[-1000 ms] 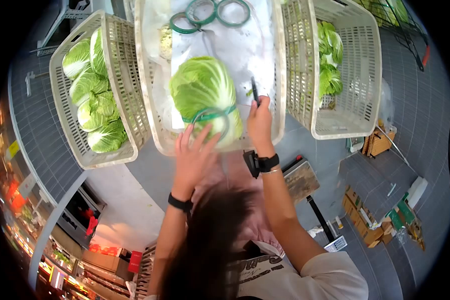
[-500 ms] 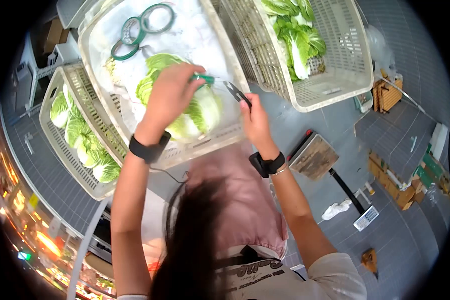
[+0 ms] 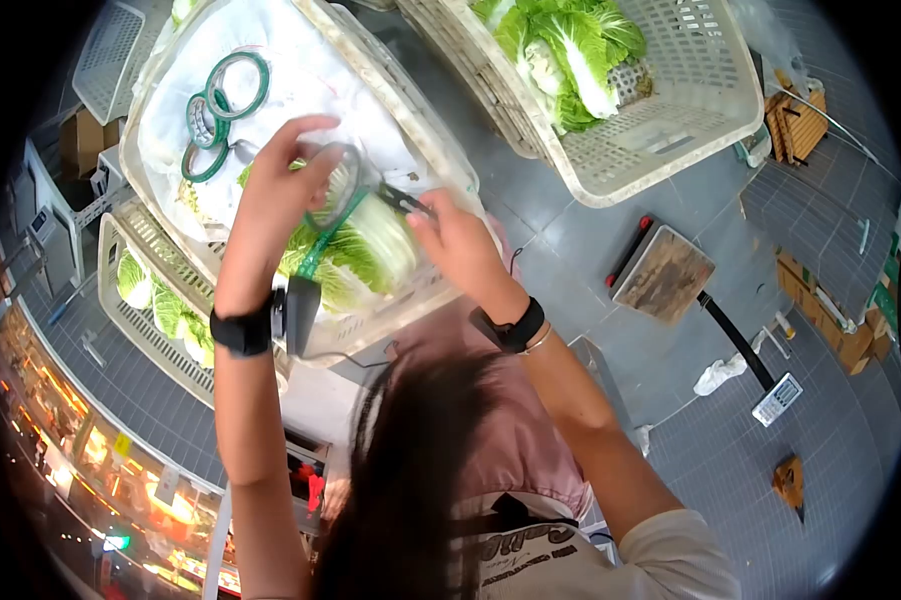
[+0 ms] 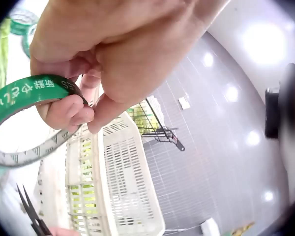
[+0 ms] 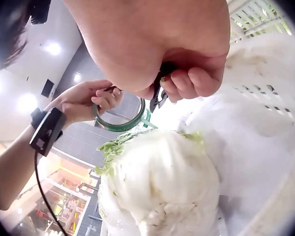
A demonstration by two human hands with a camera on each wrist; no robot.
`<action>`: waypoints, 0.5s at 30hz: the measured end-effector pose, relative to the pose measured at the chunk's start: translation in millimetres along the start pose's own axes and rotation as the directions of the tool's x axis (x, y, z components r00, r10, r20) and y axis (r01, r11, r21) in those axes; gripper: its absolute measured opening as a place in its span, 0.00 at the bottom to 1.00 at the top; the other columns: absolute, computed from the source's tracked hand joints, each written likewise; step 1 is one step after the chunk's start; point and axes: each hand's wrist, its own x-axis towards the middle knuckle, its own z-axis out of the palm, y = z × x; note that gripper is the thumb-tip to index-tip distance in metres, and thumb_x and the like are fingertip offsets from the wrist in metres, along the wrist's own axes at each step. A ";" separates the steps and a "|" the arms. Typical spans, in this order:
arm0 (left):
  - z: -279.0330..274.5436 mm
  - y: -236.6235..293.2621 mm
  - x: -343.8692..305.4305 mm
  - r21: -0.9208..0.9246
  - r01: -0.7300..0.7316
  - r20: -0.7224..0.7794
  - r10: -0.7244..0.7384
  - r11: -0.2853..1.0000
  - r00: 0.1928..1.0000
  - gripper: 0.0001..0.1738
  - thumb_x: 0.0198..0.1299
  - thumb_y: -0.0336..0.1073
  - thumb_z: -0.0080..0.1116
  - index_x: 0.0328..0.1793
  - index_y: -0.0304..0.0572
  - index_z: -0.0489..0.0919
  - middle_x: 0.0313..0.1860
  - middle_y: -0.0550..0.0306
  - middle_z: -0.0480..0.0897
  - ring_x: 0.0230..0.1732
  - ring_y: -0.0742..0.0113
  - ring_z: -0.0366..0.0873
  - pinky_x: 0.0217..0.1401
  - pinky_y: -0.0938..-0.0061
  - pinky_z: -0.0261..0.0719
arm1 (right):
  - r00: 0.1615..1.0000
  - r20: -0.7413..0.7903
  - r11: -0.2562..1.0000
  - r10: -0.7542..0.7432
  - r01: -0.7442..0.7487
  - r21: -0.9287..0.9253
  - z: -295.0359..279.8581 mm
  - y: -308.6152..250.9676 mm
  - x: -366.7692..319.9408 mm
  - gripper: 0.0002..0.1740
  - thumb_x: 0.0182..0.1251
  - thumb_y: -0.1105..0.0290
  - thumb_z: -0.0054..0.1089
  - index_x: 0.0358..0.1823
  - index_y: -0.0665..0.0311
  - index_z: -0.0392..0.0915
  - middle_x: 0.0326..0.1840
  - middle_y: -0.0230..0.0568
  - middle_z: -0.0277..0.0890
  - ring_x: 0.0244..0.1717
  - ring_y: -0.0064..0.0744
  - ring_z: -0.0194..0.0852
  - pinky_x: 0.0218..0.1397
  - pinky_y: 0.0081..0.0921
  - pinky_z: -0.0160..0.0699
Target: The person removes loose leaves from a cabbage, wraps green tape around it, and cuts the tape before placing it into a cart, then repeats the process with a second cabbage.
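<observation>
- My left hand (image 3: pixel 275 190) covers part of the cabbage (image 3: pixel 365 250) in the head view, so I cannot make out its leafy end there.
- The snips (image 5: pixel 159 93) sit mostly inside my right hand (image 3: pixel 460 250). Only the dark tips and a bit of the handle show, and I cannot tell whether the blades touch the tape.
- My own hair blocks the bottom of the head view, and both wrist views are filled largely by the backs of my hands.
- My left hand pinches the tape roll (image 4: pixel 27 93) between thumb and curled fingers, holding it just above the cabbage.
- My right hand is clenched round the snips, close beside the roll.
- The roll is a thin green ring with white printed characters on its band. A green strip (image 3: pixel 320 245) runs from it down across the cabbage.
- The cabbage is pale green with a white base, lying on its side in the middle basket (image 3: pixel 390 88).
- A white plastic liner (image 3: pixel 300 90) lines that basket, and spare tape rolls (image 3: pixel 220 100) lie at its far end.
- A basket to the right (image 3: pixel 670 110) holds leafy greens (image 3: pixel 560 50); another to the left (image 3: pixel 120 235) holds more cabbages.
- Below is a grey tiled floor (image 3: pixel 590 230) with a platform scale (image 3: pixel 665 275) and cardboard boxes (image 3: pixel 850 340).
</observation>
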 end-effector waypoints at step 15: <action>2.5 -20.1 -44.3 -0.205 0.017 -0.166 -0.052 0.979 0.985 0.17 0.70 0.29 0.47 0.64 0.38 0.70 0.30 0.67 0.65 0.24 0.80 0.58 0.26 0.83 0.56 | 0.936 0.008 0.896 -0.353 0.340 -0.285 18.5 -5.7 26.2 0.15 0.60 0.63 0.64 0.40 0.62 0.69 0.26 0.41 0.73 0.27 0.45 0.75 0.28 0.38 0.72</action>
